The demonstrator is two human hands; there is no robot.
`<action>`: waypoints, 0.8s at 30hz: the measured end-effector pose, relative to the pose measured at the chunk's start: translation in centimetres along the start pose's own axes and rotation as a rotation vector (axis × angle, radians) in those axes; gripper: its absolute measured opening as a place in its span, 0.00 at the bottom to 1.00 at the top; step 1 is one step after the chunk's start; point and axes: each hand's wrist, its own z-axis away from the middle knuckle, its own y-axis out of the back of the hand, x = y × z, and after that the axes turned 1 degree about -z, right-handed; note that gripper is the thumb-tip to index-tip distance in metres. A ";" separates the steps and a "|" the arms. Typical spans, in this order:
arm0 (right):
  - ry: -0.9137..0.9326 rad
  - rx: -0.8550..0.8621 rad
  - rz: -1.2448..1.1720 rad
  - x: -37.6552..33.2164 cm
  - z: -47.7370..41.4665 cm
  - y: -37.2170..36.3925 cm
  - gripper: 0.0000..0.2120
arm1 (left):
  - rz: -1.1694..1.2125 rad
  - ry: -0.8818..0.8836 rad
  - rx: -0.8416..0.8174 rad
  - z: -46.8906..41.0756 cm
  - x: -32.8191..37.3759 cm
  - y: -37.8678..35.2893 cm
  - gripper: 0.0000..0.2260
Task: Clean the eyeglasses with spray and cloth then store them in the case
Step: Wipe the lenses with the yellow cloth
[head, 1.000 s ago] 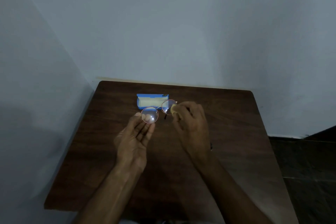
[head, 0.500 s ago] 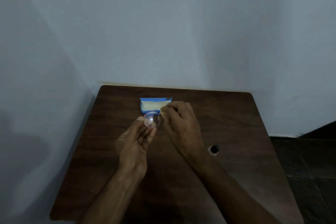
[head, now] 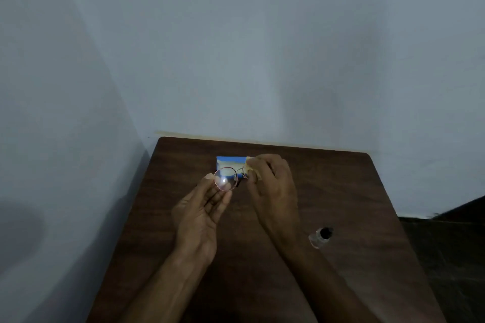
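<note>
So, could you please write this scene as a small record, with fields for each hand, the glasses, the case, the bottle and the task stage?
left hand: left hand holds the eyeglasses by the lens rim, above the table
right hand: right hand presses a yellow cloth on the other lens
case: blue case open, behind the hands
bottle: small spray bottle stands right of the right arm, untouched
stage: wiping; glasses not yet stored

My one head camera looks forward and down, close over the desk [head: 341, 191], toward the wall [head: 262, 47] corner.
</note>
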 end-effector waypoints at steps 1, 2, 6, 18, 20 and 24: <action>0.045 -0.019 -0.006 -0.4 0.5 -0.3 0.10 | 0.012 -0.003 0.000 -0.1 0.2 0.1 0.07; 0.088 -0.042 -0.015 -0.7 1.0 -0.4 0.09 | 0.024 -0.004 0.004 -0.2 0.4 0.2 0.07; 0.001 -0.002 -0.033 -0.3 1.5 -0.1 0.09 | 0.039 0.000 -0.005 -0.4 0.9 1.0 0.09; -0.078 0.019 -0.007 -1.4 0.5 -0.3 0.09 | -0.031 -0.020 -0.015 0.2 1.2 2.0 0.09; 0.011 -0.066 -0.004 -2.2 1.0 -0.7 0.10 | -0.051 -0.027 0.000 0.3 1.3 2.1 0.10; -0.025 -0.055 -0.030 -1.9 1.0 -0.3 0.10 | -0.082 -0.041 -0.002 0.3 1.6 2.3 0.09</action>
